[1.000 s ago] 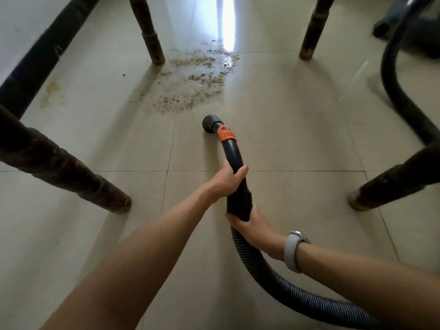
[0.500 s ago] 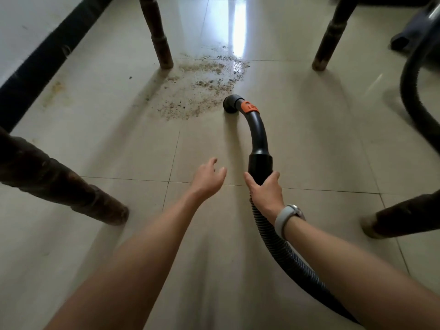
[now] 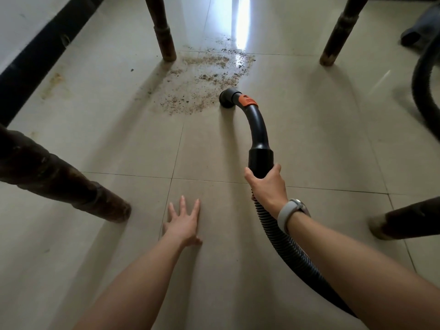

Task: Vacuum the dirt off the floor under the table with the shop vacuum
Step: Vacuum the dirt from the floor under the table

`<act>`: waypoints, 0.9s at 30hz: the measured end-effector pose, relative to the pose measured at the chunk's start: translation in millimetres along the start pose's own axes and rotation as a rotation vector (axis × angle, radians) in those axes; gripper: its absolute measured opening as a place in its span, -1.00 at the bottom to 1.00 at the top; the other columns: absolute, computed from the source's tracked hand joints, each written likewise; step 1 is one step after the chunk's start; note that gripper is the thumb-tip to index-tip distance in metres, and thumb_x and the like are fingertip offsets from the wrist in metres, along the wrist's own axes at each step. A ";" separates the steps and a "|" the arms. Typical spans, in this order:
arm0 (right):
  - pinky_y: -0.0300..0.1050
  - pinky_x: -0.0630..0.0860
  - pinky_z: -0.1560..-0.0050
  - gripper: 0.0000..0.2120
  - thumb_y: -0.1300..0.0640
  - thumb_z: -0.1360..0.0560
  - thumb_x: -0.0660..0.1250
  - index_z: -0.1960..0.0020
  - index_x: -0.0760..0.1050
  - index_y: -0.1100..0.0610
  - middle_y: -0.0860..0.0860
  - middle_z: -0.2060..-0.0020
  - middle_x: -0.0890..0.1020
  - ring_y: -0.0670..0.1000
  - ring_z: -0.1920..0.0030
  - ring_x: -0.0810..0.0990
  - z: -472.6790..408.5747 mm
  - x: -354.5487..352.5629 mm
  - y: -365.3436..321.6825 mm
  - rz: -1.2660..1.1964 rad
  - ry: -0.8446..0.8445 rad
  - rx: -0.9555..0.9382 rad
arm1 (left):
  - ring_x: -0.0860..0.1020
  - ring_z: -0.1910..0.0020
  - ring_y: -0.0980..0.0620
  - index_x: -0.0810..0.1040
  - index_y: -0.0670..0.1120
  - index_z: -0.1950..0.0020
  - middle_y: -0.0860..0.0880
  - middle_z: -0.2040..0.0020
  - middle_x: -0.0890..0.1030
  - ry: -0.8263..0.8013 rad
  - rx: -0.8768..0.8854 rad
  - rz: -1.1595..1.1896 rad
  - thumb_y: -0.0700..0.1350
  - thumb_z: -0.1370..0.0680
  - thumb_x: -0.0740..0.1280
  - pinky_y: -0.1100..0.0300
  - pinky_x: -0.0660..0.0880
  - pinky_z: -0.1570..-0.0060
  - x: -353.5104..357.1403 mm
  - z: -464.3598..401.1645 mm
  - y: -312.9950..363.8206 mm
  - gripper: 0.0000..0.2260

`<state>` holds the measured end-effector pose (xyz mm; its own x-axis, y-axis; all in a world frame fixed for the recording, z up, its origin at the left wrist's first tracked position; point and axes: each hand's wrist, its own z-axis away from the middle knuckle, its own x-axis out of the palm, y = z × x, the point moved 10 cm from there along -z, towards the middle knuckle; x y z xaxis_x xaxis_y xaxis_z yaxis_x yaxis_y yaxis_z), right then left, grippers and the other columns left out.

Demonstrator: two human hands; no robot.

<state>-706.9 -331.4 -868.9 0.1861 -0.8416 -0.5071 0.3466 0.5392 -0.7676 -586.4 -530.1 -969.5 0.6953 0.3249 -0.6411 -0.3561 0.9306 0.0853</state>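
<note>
A patch of brown dirt [image 3: 202, 82] lies on the pale tiled floor between the two far table legs. The black vacuum nozzle [image 3: 228, 98], with an orange clip behind it, sits on the floor at the dirt's near right edge. My right hand [image 3: 267, 186] grips the black cuff where the curved wand meets the ribbed hose [image 3: 283, 248]. My left hand [image 3: 183, 222] rests flat on the tile with fingers spread, holding nothing.
Dark wooden table legs stand at far left [image 3: 164, 36], far right [image 3: 338, 36], near left [image 3: 71, 184] and near right [image 3: 404, 222]. A black skirting [image 3: 35, 55] runs along the left wall. More hose [image 3: 423, 86] loops at the right, by the grey vacuum body [image 3: 423, 29].
My left hand let go of the wand and came down flat on the floor. My right hand pushed the nozzle forward to the edge of the dirt.
</note>
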 end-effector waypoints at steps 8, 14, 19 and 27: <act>0.18 0.61 0.17 -0.55 -0.11 -0.44 0.35 -0.10 0.23 0.12 0.04 0.19 0.51 0.15 0.21 0.62 6.8 8.6 5.3 0.033 -0.058 -0.026 | -0.31 -0.47 -0.31 -0.34 0.07 -0.52 -0.15 -0.49 -0.42 -0.001 0.002 -0.024 0.07 -0.46 0.40 -0.26 0.07 -0.42 0.7 -4.5 -2.1 -0.02; 0.17 0.61 0.18 -0.54 -0.13 -0.43 0.35 -0.10 0.25 0.12 0.05 0.20 0.54 0.12 0.23 0.62 12.6 23.5 -3.0 0.073 -0.099 -0.048 | -0.29 -0.47 -0.31 -0.31 0.09 -0.52 -0.13 -0.50 -0.40 -0.006 0.012 -0.032 0.07 -0.47 0.41 -0.24 0.07 -0.43 -0.9 -4.4 -2.7 -0.04; 0.13 0.62 0.19 -0.54 -0.14 -0.43 0.35 -0.10 0.24 0.11 0.04 0.21 0.54 0.11 0.24 0.62 16.8 34.7 -7.6 0.087 -0.127 -0.052 | -0.25 -0.49 -0.28 -0.28 0.11 -0.53 -0.10 -0.52 -0.36 0.025 0.014 -0.046 0.04 -0.48 0.40 -0.18 0.13 -0.42 -5.6 -3.1 -3.2 -0.08; 0.15 0.61 0.15 -0.52 -0.15 -0.43 0.34 -0.13 0.22 0.11 0.08 0.13 0.56 0.13 0.20 0.63 17.9 52.6 -24.0 0.141 -0.165 -0.065 | -0.22 -0.51 -0.26 -0.22 0.16 -0.53 -0.07 -0.54 -0.31 0.059 0.025 -0.045 0.07 -0.44 0.44 -0.15 0.16 -0.43 -8.0 -3.5 -7.1 -0.06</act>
<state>-688.9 -389.2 -870.2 0.3778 -0.7491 -0.5442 0.2479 0.6482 -0.7200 -591.6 -539.9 -967.7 0.6721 0.2724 -0.6885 -0.3086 0.9483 0.0740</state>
